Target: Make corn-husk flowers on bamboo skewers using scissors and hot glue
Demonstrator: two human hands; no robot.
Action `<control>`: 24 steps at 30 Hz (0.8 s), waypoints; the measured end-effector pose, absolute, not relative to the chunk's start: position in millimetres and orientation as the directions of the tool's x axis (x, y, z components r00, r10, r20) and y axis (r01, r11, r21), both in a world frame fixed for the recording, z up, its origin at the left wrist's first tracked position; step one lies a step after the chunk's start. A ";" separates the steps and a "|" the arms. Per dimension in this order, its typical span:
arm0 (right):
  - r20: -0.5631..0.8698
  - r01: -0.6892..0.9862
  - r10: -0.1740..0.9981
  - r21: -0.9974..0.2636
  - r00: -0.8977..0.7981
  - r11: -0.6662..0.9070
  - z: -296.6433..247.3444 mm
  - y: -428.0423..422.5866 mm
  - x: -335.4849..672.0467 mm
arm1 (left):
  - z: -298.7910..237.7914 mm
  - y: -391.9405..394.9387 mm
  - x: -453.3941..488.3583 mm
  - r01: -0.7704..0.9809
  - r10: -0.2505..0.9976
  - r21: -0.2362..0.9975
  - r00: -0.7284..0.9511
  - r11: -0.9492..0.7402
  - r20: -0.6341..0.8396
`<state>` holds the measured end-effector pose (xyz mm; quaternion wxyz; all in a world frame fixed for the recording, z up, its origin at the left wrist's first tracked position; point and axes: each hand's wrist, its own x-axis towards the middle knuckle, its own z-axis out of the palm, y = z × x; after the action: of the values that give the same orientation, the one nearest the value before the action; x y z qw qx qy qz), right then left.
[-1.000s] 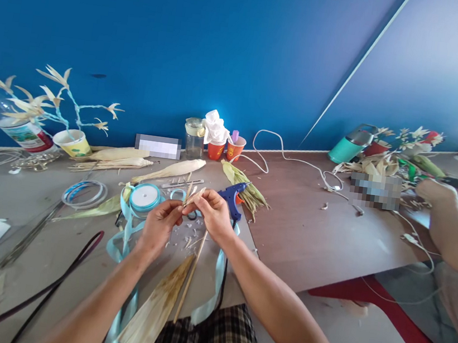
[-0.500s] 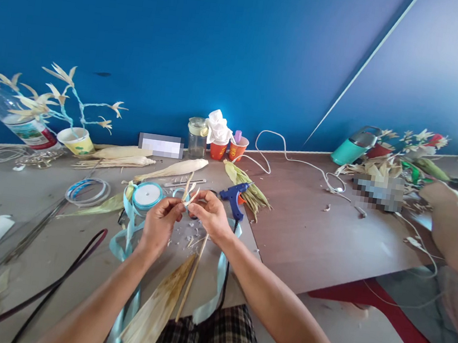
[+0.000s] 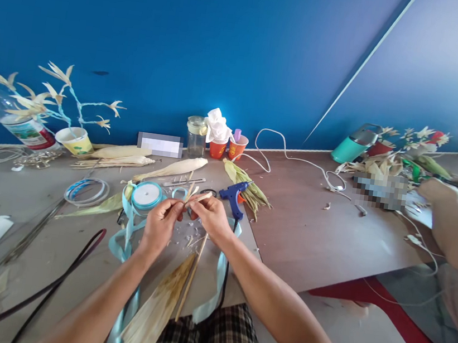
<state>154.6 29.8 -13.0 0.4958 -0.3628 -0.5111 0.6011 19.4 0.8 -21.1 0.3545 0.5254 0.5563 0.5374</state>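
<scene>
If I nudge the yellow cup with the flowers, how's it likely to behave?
The yellow cup may tip readily: its branches spread far beyond the rim. It's probably light, looking thin-walled, unless weighted inside. The thin, pointed flowers will likely shake and could break.

- Held husk strips (image 3: 204, 196): probably two, partly hidden
- Foreground husk (image 3: 157, 305): one
- Stick (image 3: 192, 277): one
- Blue glue gun (image 3: 232, 195): one
- Ribbon spool (image 3: 146, 195): one
- Orange cups (image 3: 217, 149): two
- Yellow cup (image 3: 75, 141): one
- Jar (image 3: 195, 140): one
- Red-capped bottle (image 3: 27, 132): one
- Teal flask (image 3: 351, 148): one
</scene>
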 end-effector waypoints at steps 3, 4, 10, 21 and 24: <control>0.065 -0.211 0.968 -0.977 -0.241 0.013 -13.9 29.6 154.1 | -20.6 2.3 21.7 -0.073 0.983 0.997 -0.182 -0.037 0.023; 0.061 -0.204 0.972 -0.979 -0.225 0.014 -14.5 29.8 154.1 | -18.9 2.2 22.9 -0.156 0.986 0.988 -0.167 -0.006 -0.020; 0.039 -0.136 0.988 -0.990 -0.149 0.019 -17.0 32.3 155.5 | -4.0 -0.7 27.5 -0.365 0.986 0.927 -0.103 0.086 -0.132; 0.108 -0.164 0.987 -0.982 -0.119 0.088 -12.6 26.8 154.3 | -5.9 0.9 23.5 -0.443 0.977 0.874 0.025 0.199 -0.210; 0.109 -0.144 0.988 -0.985 -0.114 0.092 -12.6 25.2 154.8 | -5.4 1.1 24.9 -0.430 0.975 0.880 0.014 0.204 -0.220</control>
<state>154.8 25.2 -12.6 0.5268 -0.4069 -0.5181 0.5372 24.9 1.1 -5.4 0.6403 0.3113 0.4384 0.5485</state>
